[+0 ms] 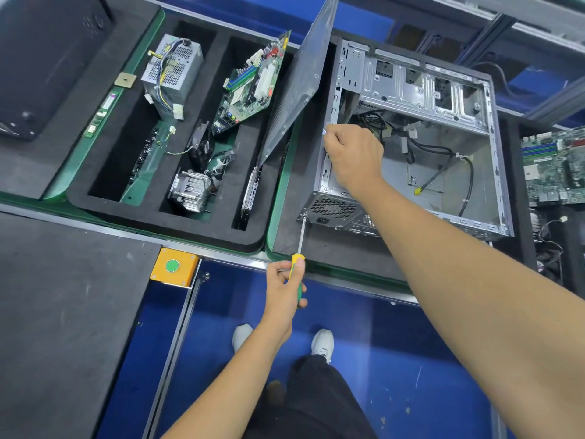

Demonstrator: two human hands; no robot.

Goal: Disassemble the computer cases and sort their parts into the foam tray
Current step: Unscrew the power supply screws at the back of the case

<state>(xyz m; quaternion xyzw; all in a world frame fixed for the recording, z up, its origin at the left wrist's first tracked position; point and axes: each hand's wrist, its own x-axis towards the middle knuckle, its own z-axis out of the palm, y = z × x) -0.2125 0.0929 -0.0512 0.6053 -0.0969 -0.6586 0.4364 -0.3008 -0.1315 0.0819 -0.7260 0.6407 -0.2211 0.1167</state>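
An open computer case (443, 90) lies on its side at the right, with loose black cables inside and a power supply at its near corner. My left hand (285, 286) grips a yellow-green screwdriver (299, 245) whose tip touches the case's near left corner. My right hand (354, 153) is curled over the case's left rim. The black foam tray (104, 213) to the left holds a power supply (172, 74), a motherboard (250, 87), a heatsink (191, 191) and a fan. A grey side panel (304, 80) stands tilted in the tray's right slot.
A closed black case (41, 58) sits at the far left. Another motherboard (554, 166) lies at the right edge. A yellow box with a green button (172, 266) is fixed at the conveyor's near edge. My feet stand on blue floor below.
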